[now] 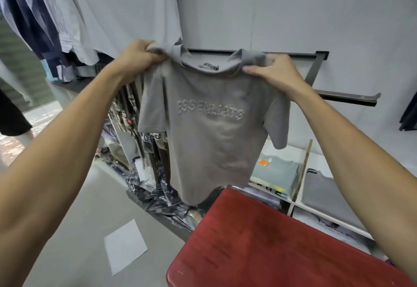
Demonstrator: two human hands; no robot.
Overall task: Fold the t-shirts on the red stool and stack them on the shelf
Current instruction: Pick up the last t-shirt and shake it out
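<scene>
red stool: cut by bottom edge | t-shirt hem hides its far corner

Both forearms are showing bare from elbow to wrist. The left hand and right hand are wearing no gloves, rings or watch.

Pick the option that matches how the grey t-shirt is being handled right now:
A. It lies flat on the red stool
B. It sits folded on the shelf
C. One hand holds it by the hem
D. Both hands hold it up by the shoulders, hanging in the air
D: the left hand and right hand each grip a shoulder of the grey t-shirt, which hangs unfolded above the far edge of the red stool.
</scene>
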